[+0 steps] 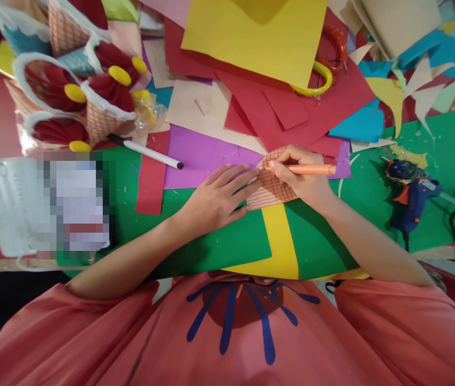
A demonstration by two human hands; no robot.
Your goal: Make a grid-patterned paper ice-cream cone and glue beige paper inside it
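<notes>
My right hand (302, 174) is closed round an orange marker (314, 169), its tip end over a paper piece with an orange grid (273, 190). Part of the lines on that piece run one way only, near its lower edge. Flat and with fingers spread, my left hand (223, 198) presses at the left edge of the gridded piece. Under both hands lie a purple sheet (195, 155) and green sheets (211, 246), with a yellow strip (281, 236) below the piece. A white marker with a black end (153, 154) rests to the left of my left hand.
Paper cones with red fabric and yellow buttons (110, 99) crowd the upper left. A blue glue gun (410, 201) lies at right. Scissors with a yellow handle (320, 80) sit partly under a yellow sheet (251, 37). Paper scraps (420, 80) cover the upper right.
</notes>
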